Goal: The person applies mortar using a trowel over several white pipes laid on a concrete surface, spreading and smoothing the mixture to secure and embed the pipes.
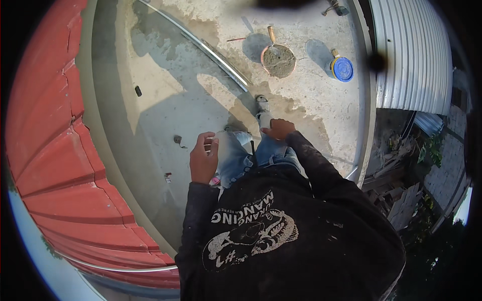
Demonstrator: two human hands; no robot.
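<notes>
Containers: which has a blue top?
The right-hand one, its round top blue; the left one shows grey mortar with a trowel in it.

— Where are the hands?
— The left hand [204, 158], empty, fingers loosely bent, appears beside the jeans [232, 150]; the right hand [279, 129], partly curled, appears over the right leg.
— And beyond the feet?
— A round bucket [262, 56] of grey mortar [281, 66], a trowel's [271, 35] blade upon it. Right: a blue-lidded tub [343, 69]. Left: long metal bars [221, 61] on the concrete floor [329, 108].
— Margins?
— Red roofing [45, 125], left; corrugated sheet [409, 55], right.
</notes>
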